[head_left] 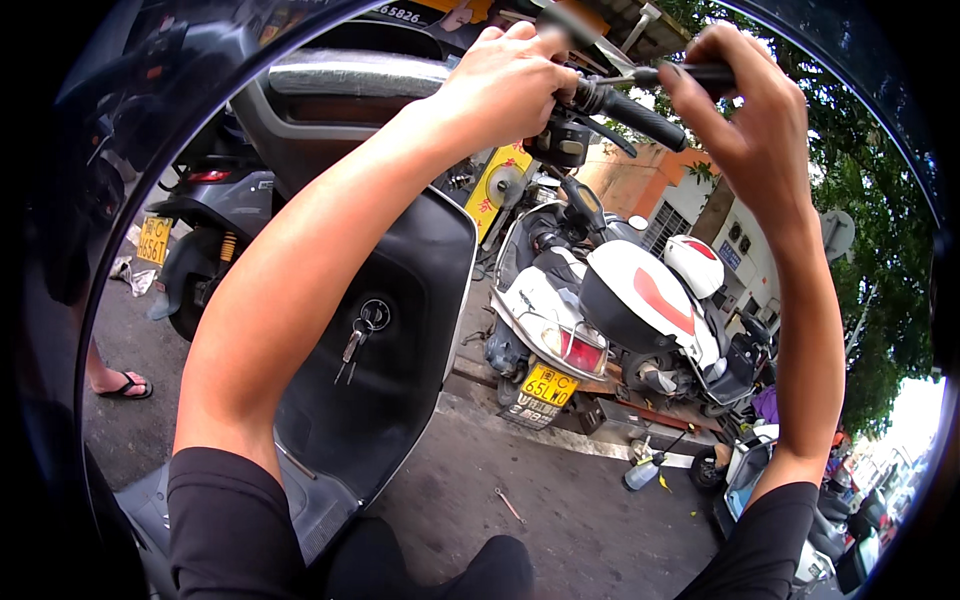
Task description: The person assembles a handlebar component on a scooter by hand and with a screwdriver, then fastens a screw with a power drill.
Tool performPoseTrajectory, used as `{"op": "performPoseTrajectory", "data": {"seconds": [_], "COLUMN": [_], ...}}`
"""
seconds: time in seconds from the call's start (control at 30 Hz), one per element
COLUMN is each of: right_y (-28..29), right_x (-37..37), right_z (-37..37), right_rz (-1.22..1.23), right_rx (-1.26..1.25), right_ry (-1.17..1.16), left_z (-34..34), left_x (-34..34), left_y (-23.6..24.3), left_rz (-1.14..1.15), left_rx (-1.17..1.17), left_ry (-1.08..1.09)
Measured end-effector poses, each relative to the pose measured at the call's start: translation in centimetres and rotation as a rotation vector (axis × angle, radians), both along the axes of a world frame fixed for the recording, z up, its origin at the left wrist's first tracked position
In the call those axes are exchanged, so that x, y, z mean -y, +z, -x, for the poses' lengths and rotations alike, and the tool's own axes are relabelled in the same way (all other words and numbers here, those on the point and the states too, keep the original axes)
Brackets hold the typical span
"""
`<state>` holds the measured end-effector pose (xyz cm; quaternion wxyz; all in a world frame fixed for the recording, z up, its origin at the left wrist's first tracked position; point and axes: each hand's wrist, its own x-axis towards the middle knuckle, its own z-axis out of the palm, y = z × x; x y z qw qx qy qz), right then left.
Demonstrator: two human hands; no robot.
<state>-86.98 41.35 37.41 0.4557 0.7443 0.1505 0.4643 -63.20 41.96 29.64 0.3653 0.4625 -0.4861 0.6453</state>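
Note:
At the top of the head view, my left hand (510,85) is closed at the scooter's handlebar, beside a blurred grey part (568,28); what its fingers hold is mostly hidden. My right hand (755,110) is wrapped round the black handle of a screwdriver (705,75), whose thin shaft points left toward my left hand. Just below the shaft runs the black rubber handlebar grip (645,120) with its brake lever (610,138). A switch housing (562,143) sits under my left hand. Keys (353,343) hang from the ignition lock in the black scooter front panel (410,260).
White scooters (550,300) with a top box (640,290) stand parked to the right. A wrench (511,505) lies on the pavement, and a spray bottle (643,472) stands by the kerb. A dark scooter (215,205) and a person's sandalled foot (122,384) are at left.

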Motion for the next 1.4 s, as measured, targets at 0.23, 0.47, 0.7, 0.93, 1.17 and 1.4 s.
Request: {"op": "performPoseTrajectory", "data": {"seconds": [0.23, 0.47, 0.7, 0.93, 1.17, 1.4], "right_y": [-7.1, -14.4, -15.4, -12.6, -20.0, -32.8], "right_x": [8.2, 18.3, 22.8, 25.6, 27.5, 20.1], "right_z": [3.6, 2.8, -1.4, -0.6, 4.7, 15.2], "right_rz": [-0.202, -0.271, -0.462, -0.556, -0.974, -1.433], "right_rx": [-0.197, -0.534, -0.841, -1.263, -1.554, -1.719], "right_ry": [-0.004, -0.3, -0.169, -0.256, -0.453, -0.621], "left_z": [0.2, 0.9, 2.6, 4.1, 4.8, 7.4], "left_x": [-0.7, -0.9, -2.7, -2.1, -2.6, -4.1], "left_y": [0.1, 0.1, 0.2, 2.0, 2.1, 3.4], "left_rz": [-0.094, -0.048, -0.167, -0.185, -0.183, -0.301], "left_rx": [-0.019, 0.013, -0.078, -0.3, -0.573, -0.834], "left_ry": [0.024, 0.057, 0.027, -0.051, -0.122, -0.31]}}
